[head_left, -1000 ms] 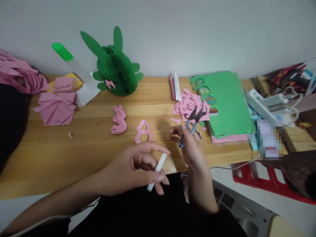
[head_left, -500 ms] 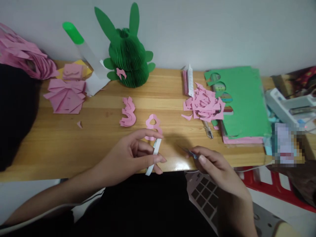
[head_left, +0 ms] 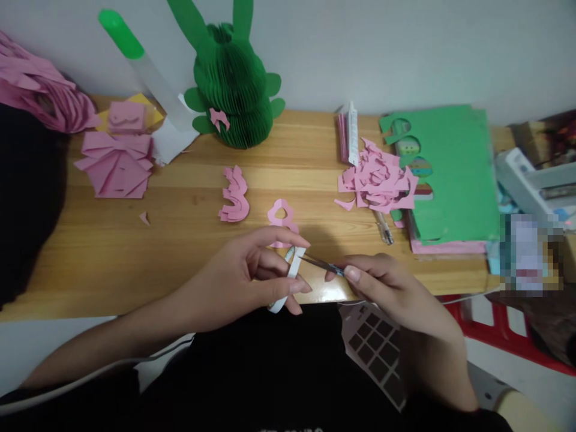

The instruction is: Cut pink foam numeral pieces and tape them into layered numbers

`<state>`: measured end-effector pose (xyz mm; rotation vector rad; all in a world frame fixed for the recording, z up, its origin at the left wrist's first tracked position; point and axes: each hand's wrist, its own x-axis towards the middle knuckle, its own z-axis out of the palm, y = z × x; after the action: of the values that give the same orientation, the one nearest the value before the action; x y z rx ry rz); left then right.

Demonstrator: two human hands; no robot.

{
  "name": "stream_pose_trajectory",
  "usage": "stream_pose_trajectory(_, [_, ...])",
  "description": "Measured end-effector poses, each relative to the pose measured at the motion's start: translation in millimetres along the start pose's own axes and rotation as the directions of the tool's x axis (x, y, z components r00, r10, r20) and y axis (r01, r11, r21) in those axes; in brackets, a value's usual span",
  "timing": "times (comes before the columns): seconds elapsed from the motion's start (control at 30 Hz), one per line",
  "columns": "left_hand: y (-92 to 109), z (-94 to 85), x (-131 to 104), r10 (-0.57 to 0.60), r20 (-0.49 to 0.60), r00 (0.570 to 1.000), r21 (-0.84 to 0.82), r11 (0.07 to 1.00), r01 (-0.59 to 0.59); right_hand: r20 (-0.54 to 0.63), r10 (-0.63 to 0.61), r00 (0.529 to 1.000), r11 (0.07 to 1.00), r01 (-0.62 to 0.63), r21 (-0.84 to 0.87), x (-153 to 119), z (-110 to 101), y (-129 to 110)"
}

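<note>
Between the fingertips and thumb of my left hand point(head_left: 258, 270) is a narrow roll of white tape point(head_left: 294, 267), held edge-on. My right hand point(head_left: 382, 282) pinches slim dark tweezers point(head_left: 319, 263) with a bluish grip. Their points meet the tape's outer face, close to its upper end. Just beyond my left fingers lies a pink paper cutout with a hole point(head_left: 282, 210), its near part hidden by them. Left of it, a stack of curvy pink paper pieces point(head_left: 234, 195) rests on the wooden table point(head_left: 189, 240).
A green honeycomb paper rabbit point(head_left: 234, 90) stands against the wall, a pink bow shape on its side. Pink paper scraps point(head_left: 378, 180) lie beside a green sheet stack point(head_left: 459, 174). Folded pink paper point(head_left: 119, 165) and a green-capped tube point(head_left: 139, 57) are at left.
My right hand has moved left and slightly up, bringing the tweezers from apart to the tape roll. My left hand keeps its grip on the roll. The view has shifted slightly.
</note>
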<state>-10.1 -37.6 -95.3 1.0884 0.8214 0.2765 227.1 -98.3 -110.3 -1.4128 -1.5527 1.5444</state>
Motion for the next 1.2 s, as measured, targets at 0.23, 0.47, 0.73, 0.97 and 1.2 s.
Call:
stream_pose_trajectory(0.23, [4.8,0.5,1.2,-0.044,0.006,0.999,-0.066,0.997,0.044,0.065,0.032,0.997,0.999,-0.031,-0.016,5.0,0.3,-8.2])
stream_pose_trajectory(0.47, [6.6,1.4,-0.2,-0.047,0.013,0.999,-0.084,0.995,0.048,0.061,0.032,0.998,0.999,-0.030,-0.030,4.4,0.5,-6.7])
stream_pose_trajectory(0.73, [5.4,1.3,0.4,-0.054,0.009,0.998,-0.087,0.995,0.055,0.043,0.035,0.998,0.999,-0.034,-0.035,3.8,1.6,-8.7])
stream_pose_trajectory(0.97, [6.0,1.2,-2.1,-0.063,0.001,0.998,-0.066,0.996,0.063,0.041,0.039,0.998,0.999,-0.038,-0.017,3.5,2.9,-8.4])
stream_pose_trajectory(1.2, [5.3,1.1,-2.4,-0.066,0.000,0.998,-0.047,0.997,0.066,0.032,0.057,0.998,0.998,-0.056,-0.024,4.2,2.5,-6.6])
